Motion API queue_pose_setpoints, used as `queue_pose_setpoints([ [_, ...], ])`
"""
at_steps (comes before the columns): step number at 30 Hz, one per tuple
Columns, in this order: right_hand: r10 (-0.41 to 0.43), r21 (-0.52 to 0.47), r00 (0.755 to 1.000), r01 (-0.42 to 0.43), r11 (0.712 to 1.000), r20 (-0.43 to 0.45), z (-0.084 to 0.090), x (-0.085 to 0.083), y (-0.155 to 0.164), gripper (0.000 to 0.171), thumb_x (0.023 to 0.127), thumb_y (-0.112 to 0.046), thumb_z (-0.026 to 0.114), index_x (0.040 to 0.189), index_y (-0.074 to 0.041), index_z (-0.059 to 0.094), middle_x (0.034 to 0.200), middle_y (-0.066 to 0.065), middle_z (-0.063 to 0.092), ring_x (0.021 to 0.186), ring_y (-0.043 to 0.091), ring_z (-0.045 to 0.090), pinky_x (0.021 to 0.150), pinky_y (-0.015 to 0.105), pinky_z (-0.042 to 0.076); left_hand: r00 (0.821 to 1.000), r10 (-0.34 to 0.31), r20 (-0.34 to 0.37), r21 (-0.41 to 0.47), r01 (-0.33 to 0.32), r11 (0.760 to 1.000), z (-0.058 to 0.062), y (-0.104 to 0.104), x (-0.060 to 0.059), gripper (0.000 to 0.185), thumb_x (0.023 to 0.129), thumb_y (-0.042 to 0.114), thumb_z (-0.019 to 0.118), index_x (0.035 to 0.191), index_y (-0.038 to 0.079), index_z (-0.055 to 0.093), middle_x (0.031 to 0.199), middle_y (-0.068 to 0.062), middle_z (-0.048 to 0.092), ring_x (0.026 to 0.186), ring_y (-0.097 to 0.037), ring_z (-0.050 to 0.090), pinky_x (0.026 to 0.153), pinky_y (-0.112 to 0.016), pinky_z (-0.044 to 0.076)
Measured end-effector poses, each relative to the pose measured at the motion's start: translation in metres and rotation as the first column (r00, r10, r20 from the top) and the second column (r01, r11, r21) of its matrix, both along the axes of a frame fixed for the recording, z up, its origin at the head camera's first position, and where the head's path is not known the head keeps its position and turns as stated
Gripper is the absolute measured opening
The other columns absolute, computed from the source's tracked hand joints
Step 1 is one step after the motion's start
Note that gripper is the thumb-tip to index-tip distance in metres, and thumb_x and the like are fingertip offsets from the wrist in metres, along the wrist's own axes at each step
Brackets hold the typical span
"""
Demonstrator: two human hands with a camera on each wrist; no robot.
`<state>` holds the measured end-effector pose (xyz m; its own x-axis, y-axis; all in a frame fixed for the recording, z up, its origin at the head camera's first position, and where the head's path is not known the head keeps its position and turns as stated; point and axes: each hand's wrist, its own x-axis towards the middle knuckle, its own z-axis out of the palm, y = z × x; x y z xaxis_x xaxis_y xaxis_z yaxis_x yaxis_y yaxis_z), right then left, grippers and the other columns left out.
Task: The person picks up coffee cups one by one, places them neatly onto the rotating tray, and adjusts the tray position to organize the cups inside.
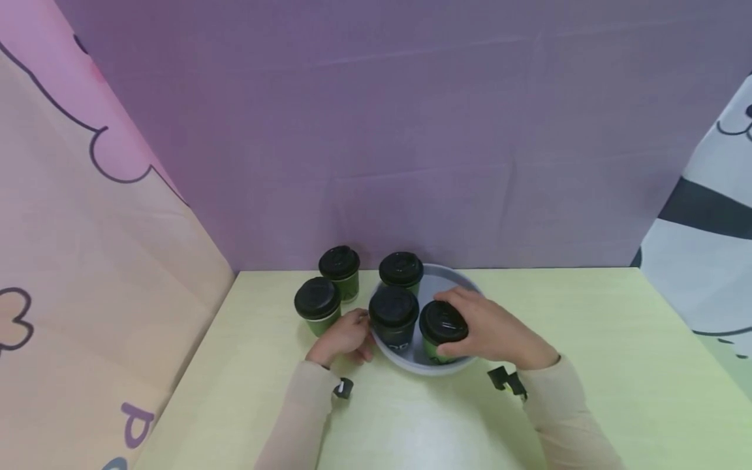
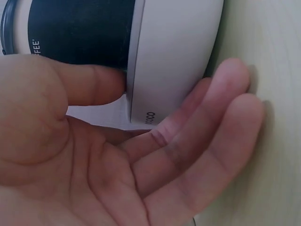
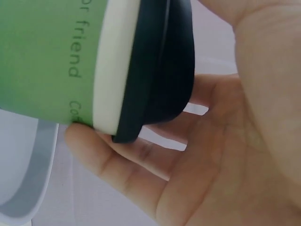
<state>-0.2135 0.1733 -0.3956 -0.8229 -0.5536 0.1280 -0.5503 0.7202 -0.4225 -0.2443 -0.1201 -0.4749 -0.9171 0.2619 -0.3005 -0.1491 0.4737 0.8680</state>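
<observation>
Resting on a pale, smooth table (image 1: 411, 421), a round grey tray (image 1: 435, 371) carries lidded cups between two bare hands.
The tray's smooth wall curves up to its rim; at its left, the left hand (image 1: 345, 336) pinches it, thumb at the rim, fingers outside, while the right hand (image 1: 490, 324) curls around a tapered green cup (image 1: 442, 329) at the tray's front right. A dark cup (image 1: 393, 318) stands in the tray's left half, a back cup (image 1: 401, 269) behind; left of the tray stand a front cup (image 1: 318, 303) and a rear cup (image 1: 339, 271), all under raised black lids. The back cup's base is hidden; whether the held one touches the tray, I can't tell. Its green side reads "or friend", then "Co", cut off; the dark one shows "FFEE'"; the tray's tiny print stays unclear.
</observation>
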Motion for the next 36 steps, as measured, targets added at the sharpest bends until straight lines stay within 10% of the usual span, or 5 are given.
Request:
queue_pose_setpoints([
  [26, -0.048, -0.022, 0.993, 0.051, 0.998, 0.109, -0.002, 0.000, 0.000, 0.089, 0.087, -0.062, 0.071, 0.153, -0.009, 0.044, 0.151, 0.014, 0.052, 0.130, 0.032, 0.058, 0.103, 0.056, 0.051, 1.000, 0.016, 0.021, 0.028, -0.017, 0.999, -0.005, 0.003, -0.001, 0.051, 0.102, 0.008, 0.036, 0.152, 0.001, 0.040, 0.094, -0.020, 0.068, 0.064, -0.026, 0.071, 0.055, -0.036, 0.059],
  [36, -0.144, -0.208, 0.989, 0.133, 0.969, -0.039, -0.006, -0.022, 0.032, 0.034, 0.109, -0.028, 0.051, 0.133, -0.006, 0.062, 0.119, 0.010, 0.072, 0.095, 0.020, 0.068, 0.080, 0.039, 0.056, 0.998, 0.056, 0.000, 0.006, -0.056, 0.998, -0.007, 0.006, -0.001, 0.041, 0.110, 0.019, 0.035, 0.146, 0.003, 0.045, 0.091, -0.018, 0.067, 0.062, -0.025, 0.070, 0.054, -0.035, 0.059],
])
